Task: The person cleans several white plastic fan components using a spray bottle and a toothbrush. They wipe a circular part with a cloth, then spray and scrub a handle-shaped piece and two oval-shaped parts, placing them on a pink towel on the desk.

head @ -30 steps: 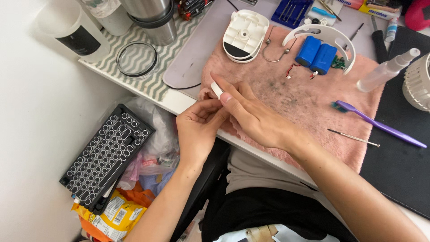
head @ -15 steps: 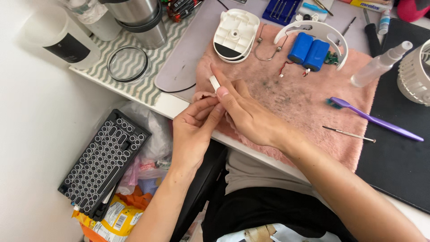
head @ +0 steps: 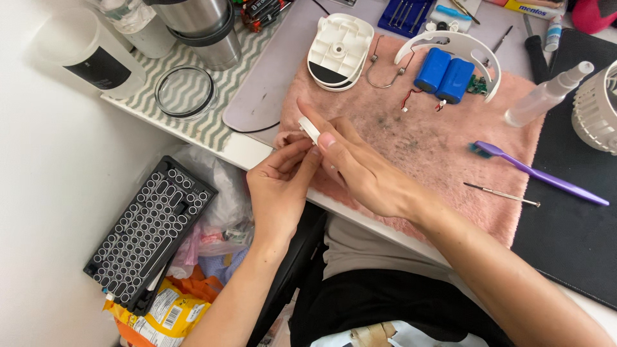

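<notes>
Both hands meet at the near edge of the pink towel (head: pixel 418 148) on the table (head: pixel 257 151). The fingers of the right hand (head: pixel 363 173) grasp a small white plastic piece (head: pixel 309 130), which sticks out just above the fingertips. The left hand (head: pixel 279 186) touches the same piece from below with its fingertips. A white shell (head: pixel 339 42) lies well beyond the fingers, and a purple toothbrush (head: pixel 540 173) lies to their right.
</notes>
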